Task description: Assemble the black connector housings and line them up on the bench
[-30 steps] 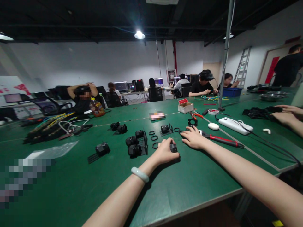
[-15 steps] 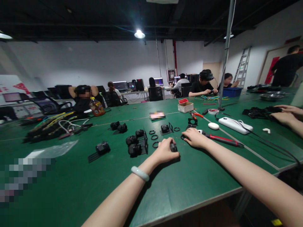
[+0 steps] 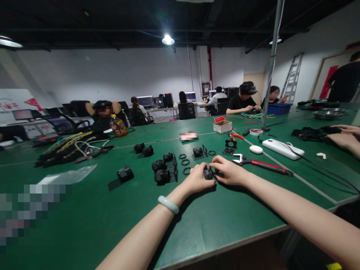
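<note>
In the head view, the left hand grasps a black camera-like part low over the green worktop, while the right hand pinches a black ring just beside it, left of the red-handled wrench.

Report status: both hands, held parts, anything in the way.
Left hand gripping blocky black part. Right hand pinching thin black ring, partly hidden, close beside it. Red-and-black-handled metal wrench lies just beyond right forearm; seems out of the way.
</note>
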Demonstrator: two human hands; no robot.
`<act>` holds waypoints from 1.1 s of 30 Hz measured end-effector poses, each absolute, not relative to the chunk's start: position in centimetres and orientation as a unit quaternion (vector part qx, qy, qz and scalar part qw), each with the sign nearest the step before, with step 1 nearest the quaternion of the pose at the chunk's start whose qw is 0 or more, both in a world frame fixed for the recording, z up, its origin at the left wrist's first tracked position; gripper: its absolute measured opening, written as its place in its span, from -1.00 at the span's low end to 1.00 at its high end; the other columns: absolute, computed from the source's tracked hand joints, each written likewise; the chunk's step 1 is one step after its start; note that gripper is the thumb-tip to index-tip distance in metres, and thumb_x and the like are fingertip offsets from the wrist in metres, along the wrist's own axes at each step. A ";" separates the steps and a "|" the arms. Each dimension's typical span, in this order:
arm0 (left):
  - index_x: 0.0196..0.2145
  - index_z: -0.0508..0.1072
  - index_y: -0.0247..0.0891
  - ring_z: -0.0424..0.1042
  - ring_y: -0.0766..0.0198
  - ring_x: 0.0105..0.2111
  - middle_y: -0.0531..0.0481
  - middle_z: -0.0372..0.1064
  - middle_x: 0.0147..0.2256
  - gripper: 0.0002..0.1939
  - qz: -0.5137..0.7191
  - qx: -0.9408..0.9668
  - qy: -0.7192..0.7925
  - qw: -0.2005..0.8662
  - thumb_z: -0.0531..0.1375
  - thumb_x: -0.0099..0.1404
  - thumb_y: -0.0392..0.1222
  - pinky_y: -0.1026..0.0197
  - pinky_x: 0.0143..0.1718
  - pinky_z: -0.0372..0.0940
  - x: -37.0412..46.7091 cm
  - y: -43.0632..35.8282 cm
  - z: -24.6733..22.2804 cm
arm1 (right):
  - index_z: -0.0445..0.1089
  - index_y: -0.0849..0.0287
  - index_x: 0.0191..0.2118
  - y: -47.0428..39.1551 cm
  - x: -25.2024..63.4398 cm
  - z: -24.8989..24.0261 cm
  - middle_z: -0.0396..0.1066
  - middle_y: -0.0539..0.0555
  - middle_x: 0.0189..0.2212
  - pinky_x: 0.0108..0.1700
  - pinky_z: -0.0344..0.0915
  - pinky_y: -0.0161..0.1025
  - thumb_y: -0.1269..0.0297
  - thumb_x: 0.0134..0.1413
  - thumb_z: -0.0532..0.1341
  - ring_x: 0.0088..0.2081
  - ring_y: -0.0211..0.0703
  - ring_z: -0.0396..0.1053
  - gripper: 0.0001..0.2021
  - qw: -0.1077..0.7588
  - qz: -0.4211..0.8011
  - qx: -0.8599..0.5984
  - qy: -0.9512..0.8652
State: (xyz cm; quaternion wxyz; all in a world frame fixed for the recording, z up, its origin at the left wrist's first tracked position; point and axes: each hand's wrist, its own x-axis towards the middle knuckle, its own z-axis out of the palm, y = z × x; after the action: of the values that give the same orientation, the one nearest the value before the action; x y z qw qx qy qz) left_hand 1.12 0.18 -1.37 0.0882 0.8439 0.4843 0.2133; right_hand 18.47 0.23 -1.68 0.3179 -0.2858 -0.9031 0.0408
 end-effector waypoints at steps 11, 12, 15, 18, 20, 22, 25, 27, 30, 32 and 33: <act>-0.32 0.23 -0.26 0.23 0.21 -0.37 0.01 0.23 -0.40 -0.56 0.220 0.839 0.485 0.114 0.14 -0.17 0.02 0.23 -0.39 0.11 1.0 0.3 -1.5 | 0.24 0.23 -0.22 -0.2 18.1 -1.6 0.24 0.08 -0.33 -0.35 0.22 -0.34 0.45 -0.24 0.14 -0.39 -0.31 0.24 -0.68 0.388 0.142 -0.276 -0.868; -0.33 0.23 -0.26 0.23 0.21 -0.37 0.01 0.22 -0.41 -0.56 0.220 0.837 0.488 0.116 0.14 -0.17 0.02 0.24 -0.40 0.11 0.9 0.3 -1.5 | 0.25 0.23 -0.24 -0.2 18.1 -1.6 0.25 0.07 -0.35 -0.36 0.22 -0.34 0.43 -0.25 0.15 -0.40 -0.31 0.24 -0.69 0.391 0.149 -0.279 -0.865; -0.33 0.23 -0.26 0.22 0.22 -0.37 0.03 0.22 -0.41 -0.56 0.216 0.837 0.489 0.121 0.14 -0.17 0.03 0.26 -0.42 0.10 0.9 0.3 -1.6 | 0.28 0.23 -0.28 -0.1 18.1 -1.7 0.27 0.06 -0.39 -0.32 0.21 -0.32 0.39 -0.28 0.19 -0.38 -0.28 0.24 -0.71 0.402 0.157 -0.286 -0.856; -0.32 0.23 -0.26 0.22 0.23 -0.38 0.03 0.21 -0.41 -0.55 0.210 0.837 0.487 0.133 0.14 -0.17 0.03 0.27 -0.43 0.10 0.8 0.3 -1.6 | 0.30 0.22 -0.29 0.0 18.1 -1.7 0.29 0.05 -0.40 -0.29 0.21 -0.30 0.38 -0.28 0.19 -0.35 -0.27 0.25 -0.72 0.403 0.168 -0.294 -0.850; -0.30 0.22 -0.25 0.22 0.23 -0.38 0.03 0.21 -0.41 -0.53 0.207 0.835 0.490 0.145 0.15 -0.18 0.03 0.27 -0.44 0.10 0.7 0.4 -1.6 | 0.31 0.22 -0.30 0.1 18.0 -1.8 0.30 0.05 -0.39 -0.27 0.20 -0.28 0.37 -0.29 0.20 -0.34 -0.25 0.25 -0.72 0.402 0.177 -0.304 -0.845; -0.28 0.21 -0.25 0.22 0.22 -0.36 0.03 0.21 -0.39 -0.51 0.207 0.834 0.489 0.153 0.16 -0.19 0.03 0.27 -0.43 0.11 0.6 0.4 -1.6 | 0.30 0.22 -0.29 0.1 18.0 -1.8 0.30 0.05 -0.38 -0.25 0.21 -0.27 0.37 -0.30 0.20 -0.32 -0.25 0.26 -0.70 0.405 0.196 -0.310 -0.837; -0.27 0.21 -0.25 0.22 0.21 -0.35 0.02 0.21 -0.38 -0.50 0.206 0.833 0.488 0.158 0.16 -0.19 0.02 0.26 -0.42 0.12 0.6 0.4 -1.5 | 0.28 0.22 -0.26 0.1 17.8 -1.9 0.29 0.04 -0.34 -0.26 0.23 -0.30 0.38 -0.28 0.18 -0.31 -0.27 0.27 -0.69 0.411 0.247 -0.303 -0.824; -0.28 0.21 -0.25 0.22 0.21 -0.35 0.02 0.21 -0.38 -0.50 0.203 0.832 0.491 0.158 0.16 -0.19 0.03 0.26 -0.41 0.12 0.7 0.3 -1.3 | 0.28 0.22 -0.27 0.1 17.7 -2.0 0.28 0.04 -0.33 -0.29 0.25 -0.32 0.37 -0.26 0.17 -0.32 -0.29 0.28 -0.71 0.411 0.273 -0.302 -0.816; -0.28 0.21 -0.25 0.21 0.22 -0.35 0.03 0.21 -0.38 -0.50 0.203 0.833 0.491 0.155 0.16 -0.20 0.03 0.26 -0.41 0.12 0.8 0.1 -1.1 | 0.30 0.22 -0.31 0.2 17.7 -2.2 0.29 0.04 -0.35 -0.29 0.26 -0.31 0.37 -0.28 0.18 -0.32 -0.27 0.28 -0.74 0.412 0.276 -0.313 -0.810; -0.28 0.21 -0.25 0.21 0.23 -0.36 0.03 0.21 -0.39 -0.51 0.203 0.835 0.487 0.155 0.15 -0.19 0.03 0.26 -0.41 0.11 0.8 0.0 -1.0 | 0.31 0.23 -0.32 0.4 17.7 -2.4 0.29 0.04 -0.36 -0.28 0.25 -0.30 0.37 -0.29 0.19 -0.31 -0.26 0.27 -0.74 0.414 0.276 -0.317 -0.807; -0.28 0.21 -0.25 0.22 0.23 -0.36 0.04 0.21 -0.40 -0.51 0.201 0.835 0.487 0.157 0.15 -0.19 0.02 0.26 -0.41 0.11 0.8 0.0 -1.0 | 0.31 0.23 -0.32 0.5 17.8 -2.5 0.29 0.04 -0.36 -0.27 0.25 -0.29 0.37 -0.30 0.19 -0.31 -0.26 0.28 -0.73 0.414 0.280 -0.318 -0.806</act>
State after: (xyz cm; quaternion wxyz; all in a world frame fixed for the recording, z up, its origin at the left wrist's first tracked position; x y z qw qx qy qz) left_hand 0.84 0.02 -1.00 0.1573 0.8353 0.4868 0.2014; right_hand 17.76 0.49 -2.45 0.4140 -0.3182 -0.8056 0.2799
